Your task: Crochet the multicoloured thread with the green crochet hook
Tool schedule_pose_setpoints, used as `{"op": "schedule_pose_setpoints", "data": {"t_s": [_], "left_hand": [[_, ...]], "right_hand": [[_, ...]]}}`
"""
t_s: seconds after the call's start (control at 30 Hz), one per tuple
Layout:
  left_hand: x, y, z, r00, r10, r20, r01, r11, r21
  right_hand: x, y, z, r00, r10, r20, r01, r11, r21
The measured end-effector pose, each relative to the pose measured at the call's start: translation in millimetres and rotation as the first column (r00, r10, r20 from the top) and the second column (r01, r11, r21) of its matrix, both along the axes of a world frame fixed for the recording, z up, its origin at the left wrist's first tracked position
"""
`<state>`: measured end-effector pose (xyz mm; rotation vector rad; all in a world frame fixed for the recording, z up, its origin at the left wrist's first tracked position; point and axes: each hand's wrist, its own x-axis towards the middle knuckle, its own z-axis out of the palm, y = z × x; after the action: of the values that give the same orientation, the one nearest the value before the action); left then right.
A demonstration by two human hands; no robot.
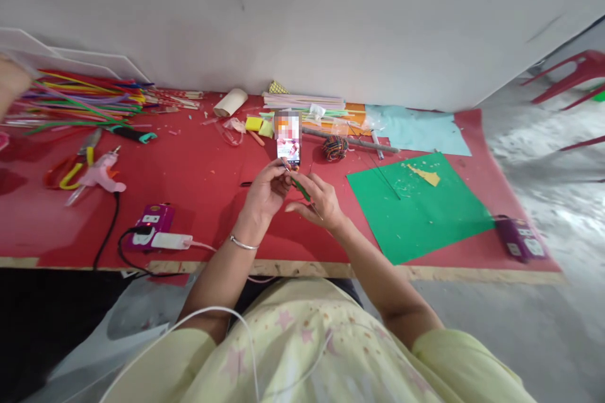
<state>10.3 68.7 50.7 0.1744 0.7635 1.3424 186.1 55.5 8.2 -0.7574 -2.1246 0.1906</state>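
My left hand (265,192) and my right hand (320,203) meet over the red table (198,176), just in front of a phone (288,146) lying on it. Between their fingertips they pinch a thin green wire-like stem (300,188), the left hand at its upper end, the right hand at its lower end. A silver bangle (244,243) circles my left wrist.
A green paper sheet (420,208) with scraps lies to the right. A pink glue gun (101,175), scissors (70,167) and a purple power strip (152,221) with a white charger lie left. Coloured straws (80,97) are piled at the far left; a thread ball (334,148) sits by the phone.
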Motion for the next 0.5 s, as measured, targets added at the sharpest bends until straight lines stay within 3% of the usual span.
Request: {"op": "schedule_pose_setpoints", "data": {"t_s": [0.2,0.5], "left_hand": [[5.9,2.0,-6.8,0.997,-0.057,-0.059,0.058,0.998,0.009],[13.1,9.6,3.4,0.982,-0.002,-0.189,0.015,0.998,0.068]], "right_hand": [[-11.3,7.0,4.6,0.982,-0.105,-0.160,0.105,0.994,-0.007],[-13.5,15.6,12.4,0.930,-0.108,-0.352,0.151,0.984,0.095]]}}
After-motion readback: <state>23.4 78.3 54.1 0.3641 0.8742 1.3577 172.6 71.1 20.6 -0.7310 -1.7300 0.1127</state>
